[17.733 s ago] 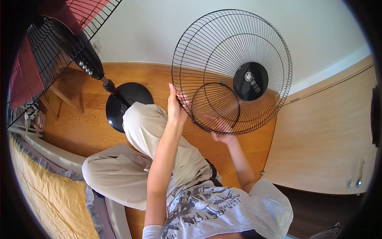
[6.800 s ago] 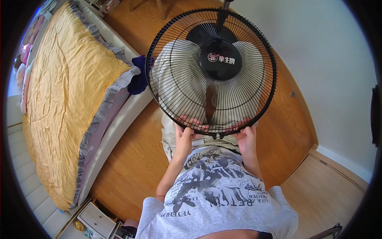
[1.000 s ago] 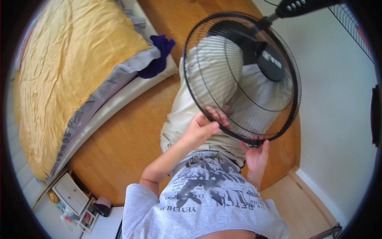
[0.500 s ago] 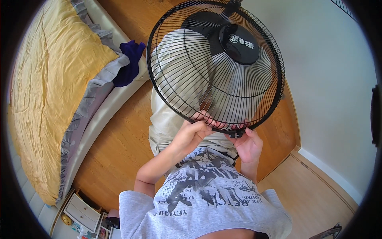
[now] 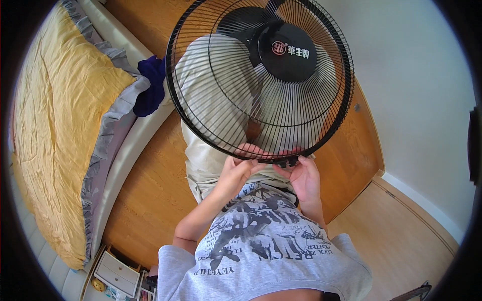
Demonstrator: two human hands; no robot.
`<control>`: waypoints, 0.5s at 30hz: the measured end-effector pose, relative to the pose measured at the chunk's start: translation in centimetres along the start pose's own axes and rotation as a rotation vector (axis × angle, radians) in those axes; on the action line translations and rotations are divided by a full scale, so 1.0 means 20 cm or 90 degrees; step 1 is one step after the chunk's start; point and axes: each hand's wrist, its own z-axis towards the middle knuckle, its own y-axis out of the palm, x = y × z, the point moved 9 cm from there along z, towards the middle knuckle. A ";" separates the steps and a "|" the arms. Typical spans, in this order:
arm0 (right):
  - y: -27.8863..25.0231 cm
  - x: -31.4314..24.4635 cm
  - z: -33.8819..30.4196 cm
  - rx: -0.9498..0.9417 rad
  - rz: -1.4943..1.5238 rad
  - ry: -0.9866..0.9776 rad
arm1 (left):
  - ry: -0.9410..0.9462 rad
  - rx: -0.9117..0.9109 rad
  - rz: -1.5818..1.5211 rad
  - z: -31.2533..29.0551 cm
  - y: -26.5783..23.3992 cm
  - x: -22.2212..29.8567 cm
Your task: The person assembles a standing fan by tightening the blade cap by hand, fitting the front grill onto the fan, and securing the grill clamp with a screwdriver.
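Both hands are at the lower rim of a round black wire fan guard (image 5: 221, 95), held up in front of the person, above the lap. The guard faces the camera; its spokes run out from a black round hub (image 5: 287, 51) set upper right of centre.

Left hand (image 5: 240, 168): fingers curled over the bottom rim from the near side, closed on the wire, fingertips (image 5: 251, 148) showing through the spokes.

Right hand (image 5: 305, 176): just beside the left, thumb and fingers pinched at a small black clip (image 5: 287, 161) on the lowest point of the rim. Whether it grips the clip alone or the rim as well cannot be told.

Through the guard, beige trousers (image 5: 206, 160) are visible; the person is seated over a wood floor (image 5: 150, 190). The person wears a grey printed T-shirt (image 5: 261, 246).

Surroundings: a bed with a yellow cover (image 5: 60, 125) lies along the person's left, a dark blue cloth (image 5: 150, 85) on its edge near the guard. A white wall (image 5: 411, 100) stands to the right. A small white drawer unit (image 5: 118, 271) sits at the foot of the bed, lower left.
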 end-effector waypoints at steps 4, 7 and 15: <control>-0.13 -0.01 0.01 0.030 -0.026 -0.026 | -0.030 -0.046 0.002 0.00 0.04 -0.05; -0.15 -0.01 0.02 0.051 -0.037 -0.015 | -0.073 -0.085 -0.006 0.02 0.04 -0.08; -0.16 0.03 0.01 0.012 0.011 0.024 | -0.113 -0.236 -0.094 0.03 0.05 -0.08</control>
